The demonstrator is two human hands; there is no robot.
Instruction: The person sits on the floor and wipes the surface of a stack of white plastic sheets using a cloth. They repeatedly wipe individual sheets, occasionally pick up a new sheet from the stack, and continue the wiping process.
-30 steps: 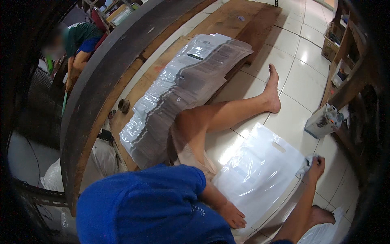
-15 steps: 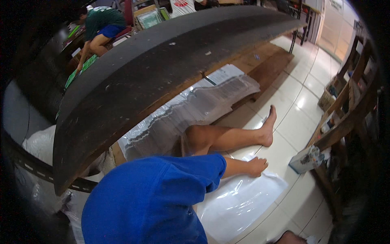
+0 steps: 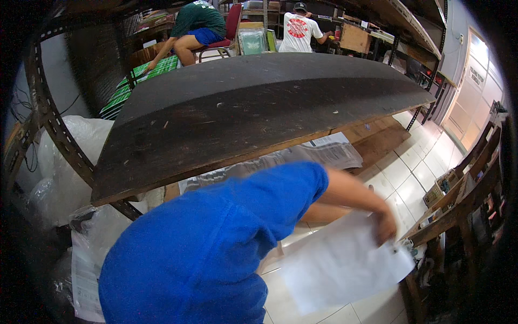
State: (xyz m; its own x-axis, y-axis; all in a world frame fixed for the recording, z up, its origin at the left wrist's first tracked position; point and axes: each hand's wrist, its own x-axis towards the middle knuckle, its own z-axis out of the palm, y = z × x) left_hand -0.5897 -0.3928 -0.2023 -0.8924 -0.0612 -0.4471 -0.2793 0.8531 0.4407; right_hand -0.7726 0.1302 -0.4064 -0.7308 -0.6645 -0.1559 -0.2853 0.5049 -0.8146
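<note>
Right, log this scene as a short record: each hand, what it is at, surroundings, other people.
Left hand: left hand at the far edge of a white sheet; motion blur hides the grip
Right hand: not in view
Sheet: blurred, seen against the tiled floor
Ahead: black tabletop, with grey-and-white stacked sheets partly visible below its near edge
Far left: clear plastic bags
Other people: one in a green shirt, seated; one in a white shirt, back turned

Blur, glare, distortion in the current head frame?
Head view: motion blur smears the left hand and white sheet; the dark tabletop looks sharper, its edges bowed, likely fisheye; pale door at right is brightly lit; corners fall black.
</note>
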